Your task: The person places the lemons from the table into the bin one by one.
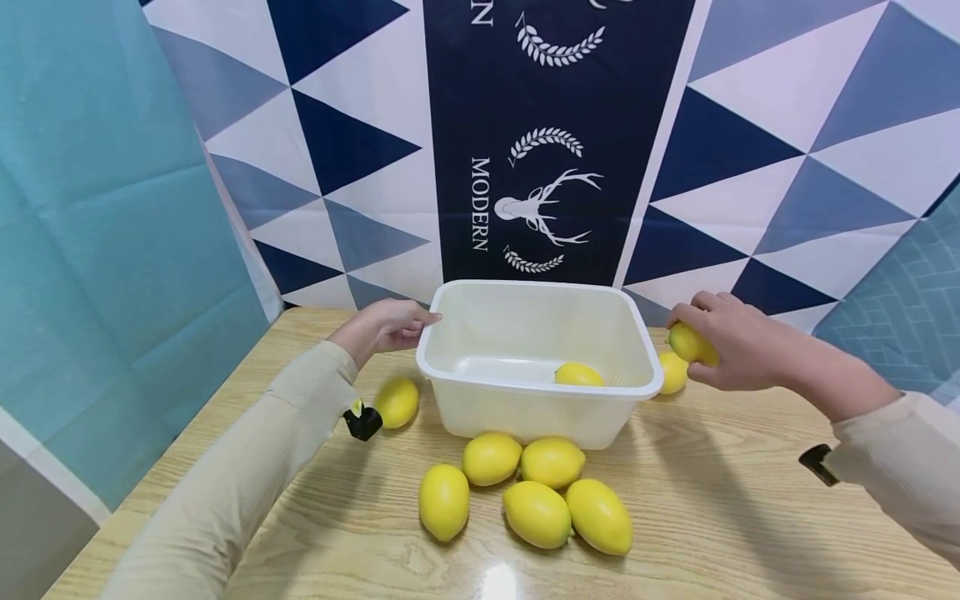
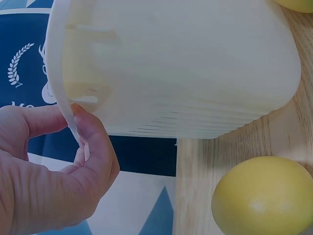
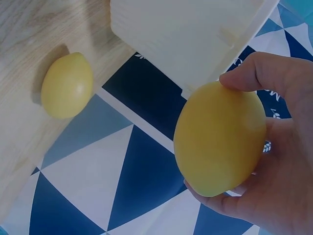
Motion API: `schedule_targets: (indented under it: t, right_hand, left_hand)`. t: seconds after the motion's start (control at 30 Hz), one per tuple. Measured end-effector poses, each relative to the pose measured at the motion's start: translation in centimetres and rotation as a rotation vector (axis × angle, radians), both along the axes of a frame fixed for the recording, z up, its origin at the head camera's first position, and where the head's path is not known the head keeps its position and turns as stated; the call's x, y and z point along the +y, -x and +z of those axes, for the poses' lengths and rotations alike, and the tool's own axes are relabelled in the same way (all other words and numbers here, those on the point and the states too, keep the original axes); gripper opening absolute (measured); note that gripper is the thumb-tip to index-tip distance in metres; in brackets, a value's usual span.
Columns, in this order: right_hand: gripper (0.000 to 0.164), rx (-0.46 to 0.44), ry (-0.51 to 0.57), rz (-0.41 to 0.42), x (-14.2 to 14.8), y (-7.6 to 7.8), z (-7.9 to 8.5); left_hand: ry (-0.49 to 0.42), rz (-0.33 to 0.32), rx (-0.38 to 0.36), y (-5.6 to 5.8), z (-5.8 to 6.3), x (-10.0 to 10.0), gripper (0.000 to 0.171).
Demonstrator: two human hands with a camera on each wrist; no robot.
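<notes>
A white plastic bin (image 1: 540, 417) stands on the table, with one lemon (image 1: 579, 374) lying inside at its right. My left hand (image 1: 386, 325) pinches the bin's left rim between thumb and fingers, as the left wrist view shows up close. To the right of the bin, my right hand (image 1: 738, 342) grips a lemon (image 3: 220, 139) above the table. Below that hand another lemon (image 3: 67, 85) rests on the wood, partly hidden in the head view. Beside the bin's left wall, near my left wrist, lies one more lemon (image 1: 397, 402).
Several lemons (image 1: 537, 514) are grouped on the wooden table (image 1: 360, 533) in front of the bin. A patterned cloth (image 1: 360, 142) with triangles and a deer print hangs right behind it. Teal cloth (image 1: 127, 217) hangs at the left side.
</notes>
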State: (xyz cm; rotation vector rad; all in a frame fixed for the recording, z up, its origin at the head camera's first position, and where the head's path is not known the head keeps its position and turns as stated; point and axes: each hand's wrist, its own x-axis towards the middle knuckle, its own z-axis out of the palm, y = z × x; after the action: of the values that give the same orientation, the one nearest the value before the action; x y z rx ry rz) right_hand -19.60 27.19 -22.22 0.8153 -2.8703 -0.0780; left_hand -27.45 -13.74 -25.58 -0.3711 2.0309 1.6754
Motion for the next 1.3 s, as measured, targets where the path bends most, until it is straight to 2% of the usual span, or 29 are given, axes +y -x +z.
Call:
schedule_targets:
  t: [0.7, 1.07, 1.3]
  right_hand:
    - [0.044, -0.089, -0.003, 0.009, -1.4, 0.3, 1.5]
    - [0.043, -0.188, 0.010, -0.003, -2.4, 0.5, 2.3]
    - [0.042, -0.206, 0.004, 0.006, -2.9, 0.7, 2.8]
  left_hand:
    - [-0.003, -0.001, 0.003, 0.1, -0.2, 0.0, 0.040]
    - [-0.008, 0.003, -0.003, 0.1, -0.2, -0.1, 0.044]
    - [-0.001, -0.001, 0.001, 0.0, -0.1, -0.1, 0.042]
